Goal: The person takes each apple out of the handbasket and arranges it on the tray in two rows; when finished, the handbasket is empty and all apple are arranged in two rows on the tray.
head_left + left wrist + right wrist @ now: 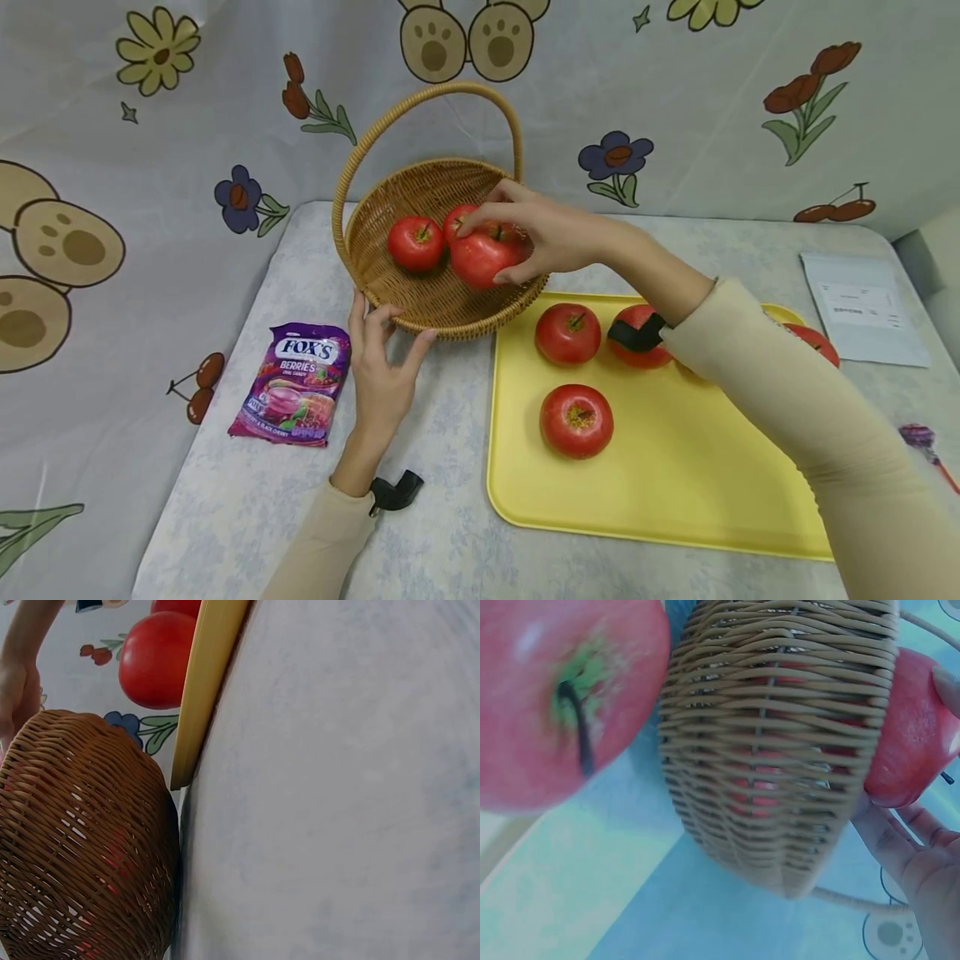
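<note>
Red apple (480,258) is gripped by the right hand (543,237), fingers curled round it, just inside the near rim of the wicker basket (435,312). Two more apples lie in the basket. The left hand (378,367), fingers relaxed, touches the basket's front wall. Four apples rest on the yellow tray (675,492). A Fox's candy bag (295,383) lies left of the basket.

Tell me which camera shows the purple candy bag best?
The head view, and it alone: the purple candy bag lies flat on the table, label readable, just left of the left hand at the basket. Neither wrist view shows the bag at all.
</note>
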`<state>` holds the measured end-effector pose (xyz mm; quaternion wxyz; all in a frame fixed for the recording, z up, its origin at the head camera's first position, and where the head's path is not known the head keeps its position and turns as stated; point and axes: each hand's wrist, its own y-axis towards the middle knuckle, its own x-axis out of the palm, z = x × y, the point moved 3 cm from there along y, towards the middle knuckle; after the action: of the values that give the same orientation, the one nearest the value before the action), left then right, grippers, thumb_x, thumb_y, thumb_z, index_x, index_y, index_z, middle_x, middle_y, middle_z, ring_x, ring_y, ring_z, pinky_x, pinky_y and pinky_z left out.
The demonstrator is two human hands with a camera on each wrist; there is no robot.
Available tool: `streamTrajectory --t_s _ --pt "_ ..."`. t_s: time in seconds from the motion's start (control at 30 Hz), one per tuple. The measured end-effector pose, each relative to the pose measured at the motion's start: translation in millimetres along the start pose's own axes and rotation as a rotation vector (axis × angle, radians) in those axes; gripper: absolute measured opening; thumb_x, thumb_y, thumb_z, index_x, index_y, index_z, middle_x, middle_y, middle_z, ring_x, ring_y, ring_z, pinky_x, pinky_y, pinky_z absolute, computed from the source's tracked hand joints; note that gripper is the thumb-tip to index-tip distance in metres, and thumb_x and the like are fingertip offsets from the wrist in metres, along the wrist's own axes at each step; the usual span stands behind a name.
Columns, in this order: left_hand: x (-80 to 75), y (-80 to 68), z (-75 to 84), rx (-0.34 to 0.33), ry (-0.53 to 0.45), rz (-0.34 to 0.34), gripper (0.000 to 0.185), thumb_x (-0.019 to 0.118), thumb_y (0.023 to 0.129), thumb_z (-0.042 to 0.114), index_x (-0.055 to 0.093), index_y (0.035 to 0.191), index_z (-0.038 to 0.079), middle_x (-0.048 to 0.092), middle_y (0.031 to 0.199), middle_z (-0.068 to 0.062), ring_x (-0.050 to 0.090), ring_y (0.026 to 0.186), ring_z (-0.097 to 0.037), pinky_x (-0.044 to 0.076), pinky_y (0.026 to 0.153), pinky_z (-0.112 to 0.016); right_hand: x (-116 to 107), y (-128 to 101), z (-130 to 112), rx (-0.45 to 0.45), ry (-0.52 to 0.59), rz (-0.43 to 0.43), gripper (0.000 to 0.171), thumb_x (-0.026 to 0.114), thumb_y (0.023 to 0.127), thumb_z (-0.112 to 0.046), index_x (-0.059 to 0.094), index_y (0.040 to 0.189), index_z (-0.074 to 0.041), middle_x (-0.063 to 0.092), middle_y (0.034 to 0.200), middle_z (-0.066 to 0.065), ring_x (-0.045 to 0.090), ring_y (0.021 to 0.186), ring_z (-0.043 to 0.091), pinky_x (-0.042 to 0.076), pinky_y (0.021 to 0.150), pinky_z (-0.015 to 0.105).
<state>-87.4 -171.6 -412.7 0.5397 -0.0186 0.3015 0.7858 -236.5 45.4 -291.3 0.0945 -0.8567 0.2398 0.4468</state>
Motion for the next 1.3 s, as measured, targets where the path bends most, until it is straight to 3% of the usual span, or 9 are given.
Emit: streamTrajectory --t_s 0.23,0.5,0.73,1.0,1.17,1.3 --pt "0.3 0.2 -0.8 0.005 -0.005 0.003 0.043 0.077 0.087 0.024 0.053 0.117 0.004 0.014 0.162 -0.011 0.027 0.146 -0.029 0.050 0.100 -0.049 -11.2 -24.3 -4.0 -0.012 0.001 0.044 0.057 0.082 0.080 -0.028 0.057 0.130 -0.033 0.043 0.123 0.003 0.052 0.093 0.015 0.054 0.073 0.033" --pt "0.3 -0.1 -1.0 0.002 -0.007 -0.003 0.043 0.076 0.087 0.024 0.053 0.117 0.003 0.014 0.162 -0.011 0.026 0.146 -0.030 0.050 0.100 -0.050 -23.2 -53.3 -11.0 -0.021 -0.053 0.103 0.059 0.083 0.078 -0.020 0.058 0.131 -0.028 0.044 0.126 0.004 0.051 0.101 0.011 0.058 0.073 0.028" --pt "0.2 1.4 -0.3 0.006 -0.010 -0.007 0.044 0.076 0.087 0.025 0.053 0.117 0.003 0.014 0.163 -0.011 0.026 0.147 -0.029 0.050 0.100 -0.049 -25.1 -82.9 -15.3 0.009 -0.066 0.096 0.063 0.085 0.075 -0.015 0.058 0.131 -0.026 0.044 0.127 0.004 0.053 0.100 0.011 0.058 0.075 0.025" --pt "1.8 2.8 -2.8 0.015 -0.011 -0.006 0.043 0.078 0.085 0.017 0.053 0.117 0.001 0.014 0.162 -0.016 0.025 0.147 -0.030 0.050 0.100 -0.050 -15.6 -127.1 -14.6 0.055 -0.060 0.067 0.070 0.085 0.072 -0.005 0.057 0.132 -0.028 0.044 0.127 0.001 0.050 0.102 0.007 0.058 0.077 0.025" --pt "2.0 2.2 -4.2 0.005 -0.022 0.000 0.045 0.080 0.081 0.010 0.054 0.117 -0.001 0.014 0.161 -0.020 0.026 0.146 -0.035 0.050 0.099 -0.052 -2.9 -154.7 -10.1 0.058 -0.093 0.072 0.073 0.086 0.071 -0.006 0.056 0.132 -0.031 0.044 0.127 -0.002 0.049 0.104 0.004 0.057 0.076 0.024" --pt "1.3 1.6 -3.6 -0.008 -0.018 -0.002 0.045 0.079 0.083 0.012 0.054 0.117 -0.001 0.013 0.162 -0.017 0.026 0.146 -0.035 0.050 0.099 -0.051 8.4 -176.6 -6.6 0.086 -0.096 0.078 0.073 0.089 0.070 -0.010 0.056 0.131 -0.033 0.044 0.127 -0.005 0.049 0.103 0.003 0.056 0.074 0.023"
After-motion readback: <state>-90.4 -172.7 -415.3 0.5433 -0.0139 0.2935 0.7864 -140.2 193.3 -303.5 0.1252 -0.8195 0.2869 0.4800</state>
